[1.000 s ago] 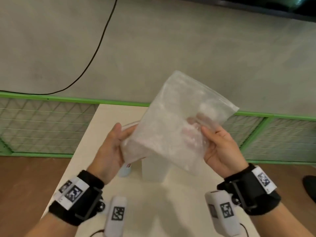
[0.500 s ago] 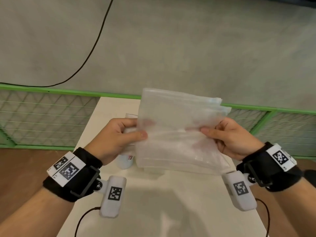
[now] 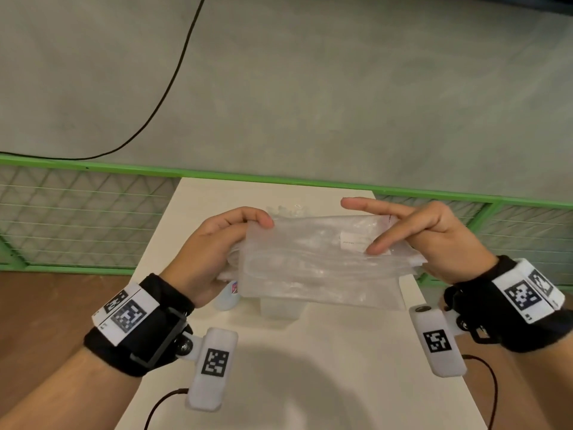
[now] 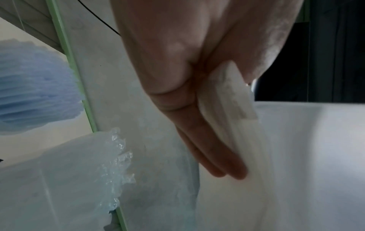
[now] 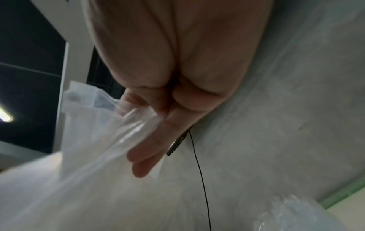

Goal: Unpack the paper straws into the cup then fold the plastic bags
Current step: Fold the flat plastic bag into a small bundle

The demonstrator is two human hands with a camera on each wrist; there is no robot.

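Note:
I hold a clear plastic bag (image 3: 313, 268), folded into a flat band, level above the white table (image 3: 310, 383). My left hand (image 3: 257, 226) pinches its left edge, thumb on top; in the left wrist view the fingers (image 4: 213, 156) lie straight along the folded layers (image 4: 233, 112). My right hand (image 3: 376, 243) pinches the right end near a small white label (image 3: 356, 240), thumb on top, fingers (image 5: 150, 150) beneath and index finger raised. A translucent cup (image 3: 279, 310) stands under the bag, mostly hidden. I see no straws clearly.
Another crumpled clear bag (image 3: 288, 209) lies behind on the table, also in the wrist views (image 4: 112, 157). A small white bottle with a red mark (image 3: 229, 294) stands left of the cup. A green mesh fence (image 3: 77, 218) runs behind the table.
The bag went from a tilted open sheet to a folded flat band, held lower. My right index finger has lifted off it.

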